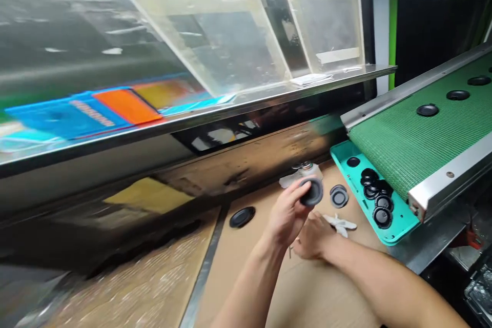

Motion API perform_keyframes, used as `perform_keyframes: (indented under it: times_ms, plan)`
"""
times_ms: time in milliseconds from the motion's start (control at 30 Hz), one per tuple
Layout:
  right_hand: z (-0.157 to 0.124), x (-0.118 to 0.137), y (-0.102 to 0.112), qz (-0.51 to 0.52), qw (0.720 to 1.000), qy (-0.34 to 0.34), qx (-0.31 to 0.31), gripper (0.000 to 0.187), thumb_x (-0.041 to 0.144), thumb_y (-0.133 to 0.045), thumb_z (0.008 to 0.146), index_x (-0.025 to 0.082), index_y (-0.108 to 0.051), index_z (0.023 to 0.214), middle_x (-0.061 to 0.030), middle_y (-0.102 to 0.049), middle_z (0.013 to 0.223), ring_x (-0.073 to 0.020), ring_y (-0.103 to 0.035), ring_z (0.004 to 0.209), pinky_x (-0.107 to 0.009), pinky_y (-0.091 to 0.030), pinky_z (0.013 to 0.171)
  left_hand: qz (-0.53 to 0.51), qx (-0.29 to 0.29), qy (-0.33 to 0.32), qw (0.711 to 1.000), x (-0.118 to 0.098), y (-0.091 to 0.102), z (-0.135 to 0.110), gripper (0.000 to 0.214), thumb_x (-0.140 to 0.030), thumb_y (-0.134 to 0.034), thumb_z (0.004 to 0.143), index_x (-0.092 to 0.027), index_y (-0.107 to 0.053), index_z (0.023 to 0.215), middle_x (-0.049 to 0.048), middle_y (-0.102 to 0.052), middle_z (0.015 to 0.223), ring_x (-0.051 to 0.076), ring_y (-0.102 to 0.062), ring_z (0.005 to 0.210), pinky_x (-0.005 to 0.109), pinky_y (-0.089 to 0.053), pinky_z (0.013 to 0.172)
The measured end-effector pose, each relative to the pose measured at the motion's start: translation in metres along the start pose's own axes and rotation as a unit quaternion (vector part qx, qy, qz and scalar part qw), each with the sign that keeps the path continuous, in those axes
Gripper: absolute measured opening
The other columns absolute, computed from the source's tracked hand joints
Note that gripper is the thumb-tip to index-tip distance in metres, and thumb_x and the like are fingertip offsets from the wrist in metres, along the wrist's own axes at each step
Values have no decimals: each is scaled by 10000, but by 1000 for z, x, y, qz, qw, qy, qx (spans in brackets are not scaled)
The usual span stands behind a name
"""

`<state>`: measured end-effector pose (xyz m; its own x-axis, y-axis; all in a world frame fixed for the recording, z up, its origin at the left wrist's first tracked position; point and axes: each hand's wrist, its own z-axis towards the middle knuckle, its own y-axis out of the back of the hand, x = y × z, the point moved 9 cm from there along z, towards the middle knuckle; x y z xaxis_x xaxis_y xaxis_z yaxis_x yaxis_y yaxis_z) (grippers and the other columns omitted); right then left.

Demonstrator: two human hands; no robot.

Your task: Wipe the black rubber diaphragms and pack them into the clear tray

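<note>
My left hand (286, 212) is closed on a round dark grey ring-shaped cap (312, 192), thumb on its rim, above the cardboard-covered table. Just below and to the right, my right hand (313, 238) has its fingers curled; what they hold, if anything, I cannot make out. A thin dark piece (290, 252) shows beside its fingertips. Another grey round cap (339, 196) lies on the cardboard to the right, and a black one (242, 217) to the left. Near my right hand lies a white piece with several arms (340, 224). Behind the held cap stands a small whitish bottle-like container (312, 170).
A green conveyor belt (434, 138) carrying several black caps (427, 109) comes in from the right. Under its end a turquoise tray (402, 236) holds several black caps. A metal shelf edge (246, 105) runs across behind, with blue and orange packets (126, 107). Clear plastic (146, 287) lies at left.
</note>
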<state>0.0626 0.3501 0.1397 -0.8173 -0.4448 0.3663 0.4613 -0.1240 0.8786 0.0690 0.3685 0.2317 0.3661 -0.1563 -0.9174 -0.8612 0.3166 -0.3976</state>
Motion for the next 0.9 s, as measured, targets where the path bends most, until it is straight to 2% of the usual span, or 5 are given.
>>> perform_keyframes:
  times_ms: [133,233,367,567,900]
  plan:
    - [-3,-4,3,1,1000,7,4,265,277,-582,869,187,-704,1086,-120,-689,1114,-287,-572,1063,-442,-487,933,-116,-172,66,976,48,135,-38,139,-132,-627,854,-111,-725,950,20,-688,738,75,-567,530,171,-482,474]
    - [-3,-14,24,33,994,-36,-95,319,230,-547,892,183,-689,1173,-123,-670,1186,-265,-554,1083,-429,-458,986,-126,-203,53,970,68,173,-44,140,-84,-561,893,-99,-697,868,78,-732,834,149,-704,722,277,-606,687]
    - [-8,1,37,84,976,-22,-200,384,279,-533,938,166,-661,1282,-141,-619,1311,-265,-533,1167,-418,-444,1043,-153,-153,45,975,74,173,-34,133,-123,-563,927,-88,-691,926,113,-750,903,185,-728,803,361,-612,833]
    - [-10,52,5,6,992,66,-105,399,289,-493,985,176,-649,1334,-170,-532,1430,-303,-480,1202,-476,-440,1043,-315,-30,97,944,76,146,-34,423,-408,-433,1002,-80,-680,1102,207,-723,1146,317,-687,1122,527,-513,1045]
    - [3,43,5,-32,995,34,-85,390,273,-445,1001,190,-653,1320,-150,-566,1368,-288,-485,1136,-444,-440,1006,-309,-39,95,946,85,148,-28,324,-269,-429,1015,-90,-692,1077,173,-729,1153,270,-678,1148,439,-510,1068]
